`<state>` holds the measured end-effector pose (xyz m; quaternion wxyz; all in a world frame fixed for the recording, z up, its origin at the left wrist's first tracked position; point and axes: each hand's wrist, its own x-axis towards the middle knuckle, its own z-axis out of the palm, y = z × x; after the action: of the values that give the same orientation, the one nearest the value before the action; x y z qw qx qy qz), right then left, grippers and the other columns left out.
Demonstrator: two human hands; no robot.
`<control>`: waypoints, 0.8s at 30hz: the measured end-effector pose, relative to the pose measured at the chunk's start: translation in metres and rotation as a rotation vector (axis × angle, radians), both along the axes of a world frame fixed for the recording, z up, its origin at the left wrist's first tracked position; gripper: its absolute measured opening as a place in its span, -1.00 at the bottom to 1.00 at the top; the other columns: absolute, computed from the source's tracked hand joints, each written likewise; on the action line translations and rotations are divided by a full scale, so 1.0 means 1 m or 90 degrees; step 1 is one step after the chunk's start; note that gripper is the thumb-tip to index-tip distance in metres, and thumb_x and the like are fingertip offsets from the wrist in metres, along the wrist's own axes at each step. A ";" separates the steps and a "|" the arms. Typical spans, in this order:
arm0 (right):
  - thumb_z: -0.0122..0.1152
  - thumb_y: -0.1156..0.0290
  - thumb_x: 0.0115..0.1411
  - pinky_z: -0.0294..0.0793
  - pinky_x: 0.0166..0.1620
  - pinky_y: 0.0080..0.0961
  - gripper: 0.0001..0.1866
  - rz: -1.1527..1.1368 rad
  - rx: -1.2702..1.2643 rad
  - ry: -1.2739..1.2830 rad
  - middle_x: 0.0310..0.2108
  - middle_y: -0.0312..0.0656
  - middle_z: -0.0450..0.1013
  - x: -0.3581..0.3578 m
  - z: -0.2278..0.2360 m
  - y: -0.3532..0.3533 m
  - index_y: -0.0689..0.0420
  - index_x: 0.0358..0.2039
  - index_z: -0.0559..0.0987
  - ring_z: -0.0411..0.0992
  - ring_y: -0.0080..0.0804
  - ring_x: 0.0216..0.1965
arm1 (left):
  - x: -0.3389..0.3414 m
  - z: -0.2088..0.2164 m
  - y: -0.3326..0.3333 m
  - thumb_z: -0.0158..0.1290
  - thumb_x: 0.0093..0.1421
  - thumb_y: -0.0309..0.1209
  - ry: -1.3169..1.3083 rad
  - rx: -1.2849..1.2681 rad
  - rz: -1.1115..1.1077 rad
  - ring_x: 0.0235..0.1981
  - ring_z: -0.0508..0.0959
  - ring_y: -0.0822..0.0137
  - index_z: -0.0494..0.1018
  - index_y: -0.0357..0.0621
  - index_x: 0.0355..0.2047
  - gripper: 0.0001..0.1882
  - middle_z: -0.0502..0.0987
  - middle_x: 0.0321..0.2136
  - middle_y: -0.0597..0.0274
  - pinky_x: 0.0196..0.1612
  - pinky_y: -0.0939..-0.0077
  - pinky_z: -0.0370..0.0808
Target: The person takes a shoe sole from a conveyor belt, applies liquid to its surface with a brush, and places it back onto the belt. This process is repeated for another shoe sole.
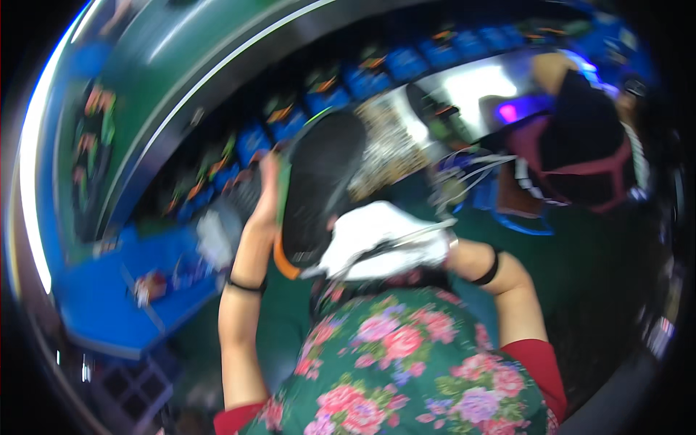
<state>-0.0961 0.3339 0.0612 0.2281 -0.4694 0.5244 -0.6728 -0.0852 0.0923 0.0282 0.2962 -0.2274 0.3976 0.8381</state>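
1 black shoe [322,181] is held up past the right edge of the blue surface [101,308]; the left hand [269,177] touches its side, fingers' closure blurred. White cloth [380,232] covers the right hand [452,254], grip untellable.

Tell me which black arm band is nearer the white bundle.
The right-arm band, just right of the white bundle; the left-arm band sits farther off, with the black sole-shaped piece between.

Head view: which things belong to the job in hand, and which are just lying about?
Likely the job:
dark shoe, in the left hand
white cloth

Apparently just lying about:
red-and-white item on the blue table
tangled white cords
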 end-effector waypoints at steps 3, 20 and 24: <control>0.47 0.48 0.14 0.63 -0.04 -0.39 -0.85 -0.204 0.011 -0.184 -0.25 -0.12 0.68 0.013 -0.006 0.003 0.21 -0.26 0.73 0.65 -0.33 -0.16 | 0.026 -0.014 0.000 -0.26 0.37 0.42 -0.106 0.015 0.253 -0.08 0.65 0.06 0.38 -0.29 0.25 -0.04 0.64 -0.11 -0.02 -0.07 0.15 0.62; 0.42 0.53 0.15 0.58 -0.06 -0.24 -0.85 -0.409 -0.017 0.170 -0.18 -0.12 0.67 0.006 0.003 0.032 0.12 -0.24 0.73 0.62 -0.14 -0.16 | 0.055 -0.029 0.050 -0.05 0.43 0.11 0.062 0.160 0.233 0.10 0.59 -0.01 0.43 -0.10 0.25 -0.38 0.52 0.21 0.03 0.10 0.00 0.60; 0.44 0.53 0.10 0.58 -0.12 -0.29 -0.83 -0.492 -0.045 0.195 -0.20 -0.14 0.67 0.024 0.014 0.034 0.15 -0.25 0.72 0.61 -0.17 -0.20 | 0.052 -0.050 0.034 0.10 0.33 0.11 0.079 0.543 0.145 -0.34 0.57 0.39 0.47 -0.13 0.17 -0.37 0.58 -0.18 0.29 -0.27 0.43 0.58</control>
<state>-0.0723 0.3675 0.0752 -0.1382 -0.3402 0.6662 -0.6491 -0.0334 0.1259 -0.0223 0.2446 -0.0768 0.0059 0.9666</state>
